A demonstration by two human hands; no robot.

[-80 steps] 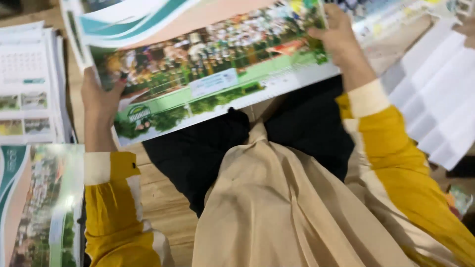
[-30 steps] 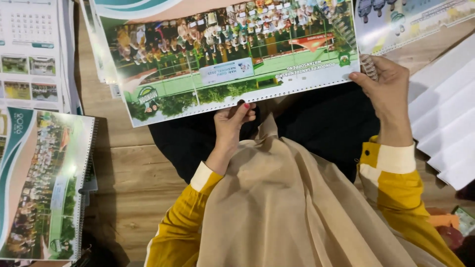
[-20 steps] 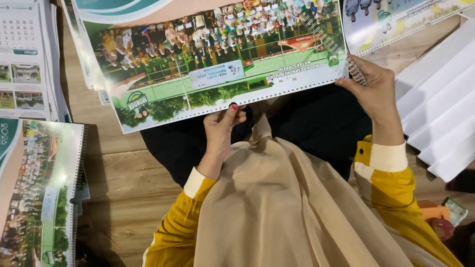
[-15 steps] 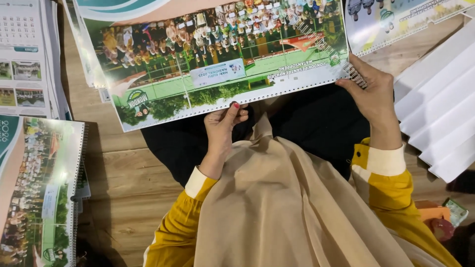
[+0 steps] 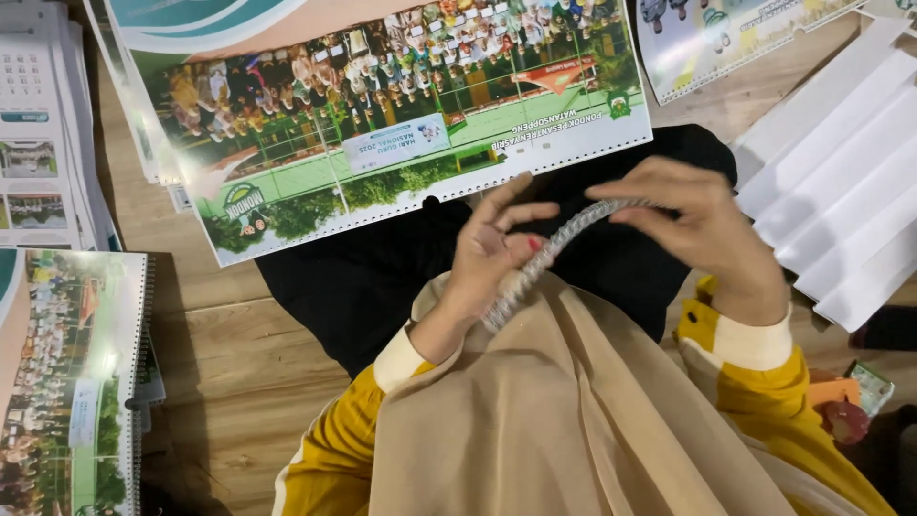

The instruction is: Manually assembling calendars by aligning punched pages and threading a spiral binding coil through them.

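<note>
Spiral binding coil [image 5: 549, 250] is up in front of you, held between both hands over your lap, just near of the punched edge of the big photo calendar sheet [image 5: 401, 115]. Your left hand [image 5: 492, 250] has its grip closed around the lower end, thumb and fingers pinching it while the index finger sticks out loose. Your right hand [image 5: 702, 225] has its grip pinched on the upper end, fingers curled over the top of the wire. So the coil runs diagonally, low on the left and rising to the right, spanning the gap between the two grips.

My guess is you're holding it by both ends like that to keep it straight and stop it flopping, since it looks springy. The sheet lies with its row of holes facing you, which would make sense for lining the coil up.

Off to the left there's an already bound calendar [image 5: 72, 382] on the wooden floor [image 5: 239, 363], plus a pile of printed pages [image 5: 43, 134] farther back. On the right sits a fan of white folded sheets [image 5: 841, 182].
</note>
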